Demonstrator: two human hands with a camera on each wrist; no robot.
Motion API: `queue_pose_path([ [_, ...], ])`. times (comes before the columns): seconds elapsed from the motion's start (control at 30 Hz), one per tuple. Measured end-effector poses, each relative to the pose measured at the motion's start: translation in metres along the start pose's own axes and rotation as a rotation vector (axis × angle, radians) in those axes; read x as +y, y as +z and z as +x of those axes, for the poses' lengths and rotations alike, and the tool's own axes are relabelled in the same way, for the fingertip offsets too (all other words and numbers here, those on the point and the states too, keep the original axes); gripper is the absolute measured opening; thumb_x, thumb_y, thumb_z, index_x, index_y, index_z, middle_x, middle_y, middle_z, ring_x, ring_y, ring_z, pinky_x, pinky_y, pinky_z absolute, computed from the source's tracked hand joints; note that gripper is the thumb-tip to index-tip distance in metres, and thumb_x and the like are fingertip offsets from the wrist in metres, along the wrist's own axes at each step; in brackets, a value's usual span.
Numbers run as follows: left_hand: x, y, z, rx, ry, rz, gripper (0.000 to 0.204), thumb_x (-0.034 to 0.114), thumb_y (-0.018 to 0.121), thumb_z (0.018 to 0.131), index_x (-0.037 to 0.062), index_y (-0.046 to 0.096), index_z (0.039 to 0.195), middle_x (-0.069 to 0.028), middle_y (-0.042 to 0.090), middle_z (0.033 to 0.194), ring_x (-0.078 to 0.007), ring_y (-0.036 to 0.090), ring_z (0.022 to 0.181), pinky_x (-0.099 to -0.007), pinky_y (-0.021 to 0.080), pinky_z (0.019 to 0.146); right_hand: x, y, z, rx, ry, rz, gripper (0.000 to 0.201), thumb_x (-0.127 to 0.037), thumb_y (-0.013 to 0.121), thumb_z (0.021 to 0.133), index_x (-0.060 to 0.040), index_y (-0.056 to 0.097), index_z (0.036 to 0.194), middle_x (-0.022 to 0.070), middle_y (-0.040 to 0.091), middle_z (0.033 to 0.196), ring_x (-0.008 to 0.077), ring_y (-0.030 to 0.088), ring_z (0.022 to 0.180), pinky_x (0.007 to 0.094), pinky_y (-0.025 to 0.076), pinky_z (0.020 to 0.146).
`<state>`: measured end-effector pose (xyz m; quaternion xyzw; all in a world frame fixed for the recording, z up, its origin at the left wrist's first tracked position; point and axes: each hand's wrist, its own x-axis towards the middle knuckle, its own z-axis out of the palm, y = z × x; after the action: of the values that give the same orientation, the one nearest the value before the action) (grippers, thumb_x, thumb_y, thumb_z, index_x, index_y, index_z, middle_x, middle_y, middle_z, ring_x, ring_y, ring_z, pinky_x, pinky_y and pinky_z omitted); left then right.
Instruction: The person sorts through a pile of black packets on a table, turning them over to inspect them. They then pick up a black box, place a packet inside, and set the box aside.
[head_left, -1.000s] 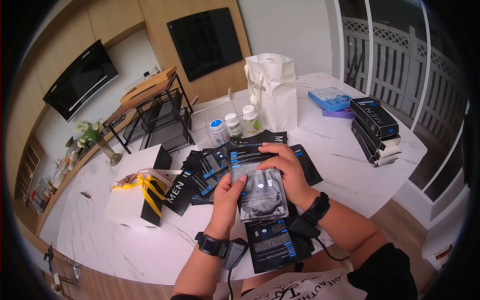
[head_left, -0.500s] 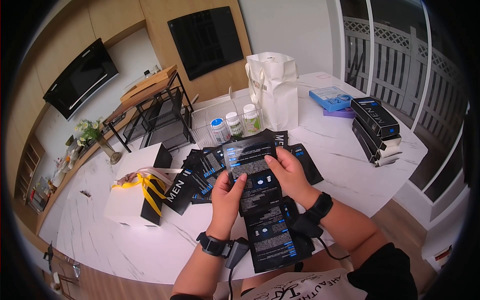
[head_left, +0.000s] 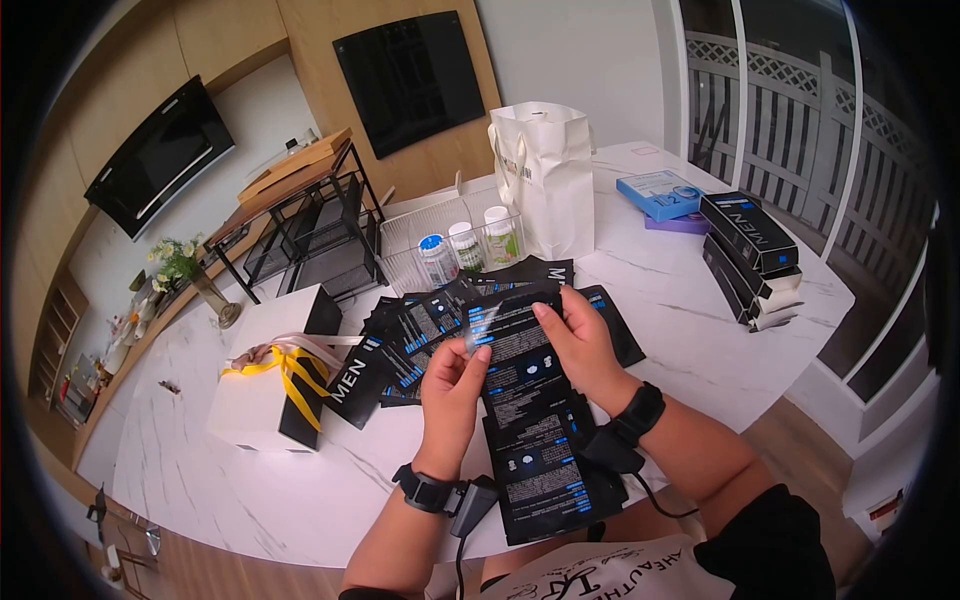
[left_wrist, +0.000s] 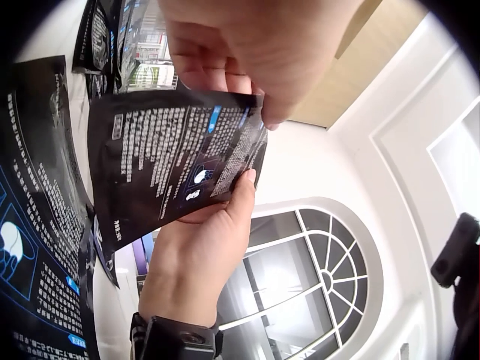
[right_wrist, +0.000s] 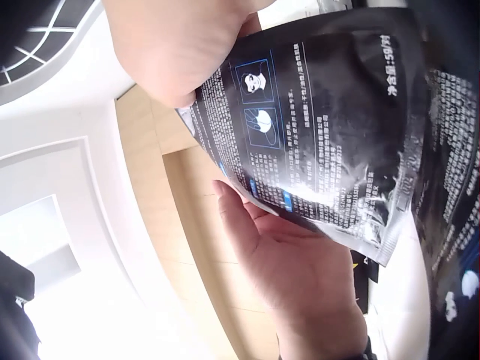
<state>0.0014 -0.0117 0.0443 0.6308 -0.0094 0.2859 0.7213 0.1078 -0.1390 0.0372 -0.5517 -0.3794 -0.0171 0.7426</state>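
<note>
Both hands hold one black sachet (head_left: 520,375) with white and blue print, its printed side towards the head camera. The left hand (head_left: 455,385) pinches its left edge, thumb on the front. On the opposite edge the right hand (head_left: 583,345) grips near the top corner, thumb on the print. The wrist views show the same sachet (left_wrist: 157,157) (right_wrist: 330,127) between the hands. Below it another black sachet (head_left: 545,490) lies at the table's near edge. Several more sachets (head_left: 425,325) are fanned out behind the hands.
A white box (head_left: 250,400) with yellow ribbon stands left, near a black rack (head_left: 320,230). Behind the sachets are a clear bin (head_left: 400,245) with bottles and a white paper bag (head_left: 550,190). Black boxes (head_left: 750,240) and a blue box (head_left: 660,195) lie at the right.
The sachet in the hands has tilted, and glare has left its lower part. My right hand, earlier with fingers across the front, now has its thumb there and grips the right edge.
</note>
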Motion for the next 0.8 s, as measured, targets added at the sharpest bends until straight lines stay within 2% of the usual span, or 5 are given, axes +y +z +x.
queue_pose_path([
  [0.13, 0.001, -0.004, 0.003, 0.020, -0.020, -0.060, 0.008, 0.009, 0.054, 0.087, 0.0033, 0.055, 0.092, -0.0016, 0.061, 0.088, -0.0047, 0.054, 0.078, -0.0180, 0.041, 0.072, -0.011, 0.007, -0.005, -0.086, -0.034, -0.005, 0.013, -0.011, 0.051, 0.089, 0.0002, 0.050, 0.095, -0.0016, 0.054, 0.078, 0.0019, 0.046, 0.069, 0.0186, 0.040, 0.060],
  [0.37, 0.000, -0.001, 0.000, 0.000, 0.020, 0.010, 0.006, 0.009, 0.055, 0.087, 0.0031, 0.056, 0.087, -0.0003, 0.060, 0.084, -0.0039, 0.052, 0.075, -0.0177, 0.041, 0.069, -0.004, 0.006, -0.003, -0.011, 0.038, 0.096, 0.015, -0.010, 0.053, 0.087, 0.0001, 0.050, 0.098, -0.0007, 0.055, 0.080, 0.0017, 0.049, 0.072, 0.0187, 0.042, 0.061],
  [0.47, 0.002, 0.000, 0.002, 0.036, 0.030, -0.016, 0.006, 0.009, 0.056, 0.086, 0.0031, 0.056, 0.086, 0.0005, 0.060, 0.082, -0.0035, 0.051, 0.074, -0.0176, 0.040, 0.068, -0.017, 0.006, -0.008, -0.018, 0.022, 0.004, 0.014, -0.010, 0.054, 0.086, -0.0005, 0.051, 0.097, 0.0016, 0.056, 0.080, 0.0038, 0.051, 0.072, 0.0199, 0.042, 0.063],
  [0.53, 0.003, -0.003, 0.002, 0.053, -0.011, -0.036, 0.007, 0.010, 0.057, 0.086, 0.0028, 0.055, 0.086, 0.0007, 0.059, 0.082, -0.0034, 0.051, 0.074, -0.0174, 0.040, 0.067, -0.029, 0.006, -0.010, -0.094, -0.150, -0.233, 0.014, -0.009, 0.056, 0.085, -0.0012, 0.051, 0.096, 0.0042, 0.056, 0.079, 0.0069, 0.053, 0.070, 0.0212, 0.043, 0.062],
  [0.8, 0.001, 0.003, -0.004, -0.025, 0.032, 0.086, 0.008, 0.010, 0.059, 0.085, 0.0031, 0.054, 0.082, 0.0037, 0.055, 0.077, -0.0025, 0.045, 0.068, -0.0165, 0.037, 0.063, -0.002, 0.004, -0.004, -0.020, -0.031, -0.177, 0.017, -0.014, 0.056, 0.086, -0.0005, 0.050, 0.095, 0.0085, 0.059, 0.077, 0.0110, 0.056, 0.069, 0.0245, 0.044, 0.062],
])
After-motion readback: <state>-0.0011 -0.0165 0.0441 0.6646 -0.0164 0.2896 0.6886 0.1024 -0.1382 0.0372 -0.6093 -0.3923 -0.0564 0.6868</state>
